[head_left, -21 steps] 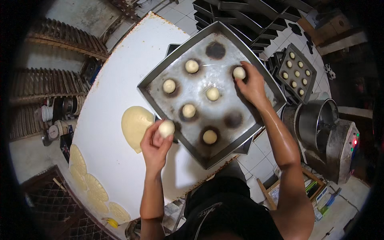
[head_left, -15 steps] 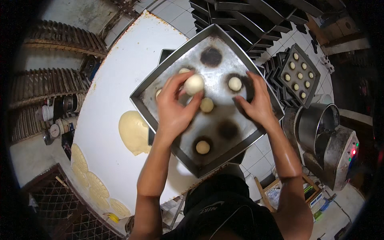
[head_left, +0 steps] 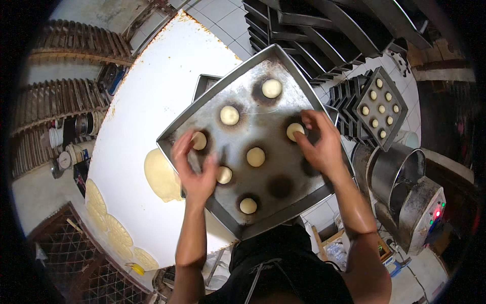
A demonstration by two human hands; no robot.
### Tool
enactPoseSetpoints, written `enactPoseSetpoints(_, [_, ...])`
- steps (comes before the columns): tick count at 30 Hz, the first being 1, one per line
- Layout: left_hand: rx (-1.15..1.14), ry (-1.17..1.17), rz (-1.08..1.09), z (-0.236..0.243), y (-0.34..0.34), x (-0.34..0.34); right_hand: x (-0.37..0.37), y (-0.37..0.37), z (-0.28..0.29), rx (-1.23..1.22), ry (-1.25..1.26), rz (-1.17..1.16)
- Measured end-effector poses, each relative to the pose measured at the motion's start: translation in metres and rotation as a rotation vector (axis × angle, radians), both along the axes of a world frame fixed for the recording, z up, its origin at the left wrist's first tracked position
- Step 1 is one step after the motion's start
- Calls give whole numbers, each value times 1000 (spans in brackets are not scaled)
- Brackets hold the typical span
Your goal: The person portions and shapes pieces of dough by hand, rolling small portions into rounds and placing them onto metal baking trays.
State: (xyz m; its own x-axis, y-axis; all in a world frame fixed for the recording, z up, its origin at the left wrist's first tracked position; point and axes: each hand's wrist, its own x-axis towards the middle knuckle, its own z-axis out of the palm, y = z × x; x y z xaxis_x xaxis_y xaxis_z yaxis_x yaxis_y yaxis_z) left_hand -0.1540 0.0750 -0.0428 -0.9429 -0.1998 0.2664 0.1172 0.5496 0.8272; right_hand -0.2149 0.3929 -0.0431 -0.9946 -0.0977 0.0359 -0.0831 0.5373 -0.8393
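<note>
Right hand (head_left: 324,147): thumb at dough ball (head_left: 293,131), fingers apart; left hand (head_left: 196,177) spread, empty. Ball likely soft, light; cup sides.

1. The left hand (head_left: 195,172) hovered above the metal tray (head_left: 273,126), fingers and thumb spread.
2. One dough ball (head_left: 200,141) lay beside its fingertips; a second dough ball (head_left: 225,175) lay just right of its thumb.
3. The right hand (head_left: 321,147) was curved beside a third dough ball (head_left: 292,130), fingers and thumb apart; thumb contact could not be confirmed.
4. A central dough ball (head_left: 255,157) lay between the hands.
5. A flat dough mass (head_left: 161,175) lay on the white table (head_left: 147,111), left of the left hand.
</note>
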Motion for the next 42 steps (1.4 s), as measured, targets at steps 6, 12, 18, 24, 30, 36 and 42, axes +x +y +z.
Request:
enactPoseSetpoints(6, [124,-18,1103,-111,-131,198,-89,-59,-21,206,244,69])
enactPoseSetpoints(12, [-497,-1039,1547,-243,-126,295,-95,-70,-50,296,244,96])
enactPoseSetpoints(18, [-599,-1011,1519,-252,-122,296,-91,-75,-51,251,289,209])
enactPoseSetpoints(24, [-614,-1001,1486,-249,-125,297,-85,-93,-46,304,147,44])
enactPoseSetpoints(30, [-584,-985,1473,-243,-123,294,-85,-87,-42,199,217,-38])
enactPoseSetpoints(36, [-622,-1025,1459,-257,-121,301,-67,-85,-30,374,250,40])
enactPoseSetpoints(42, [-637,-993,1487,-256,-121,295,-24,-82,-1,194,215,-36])
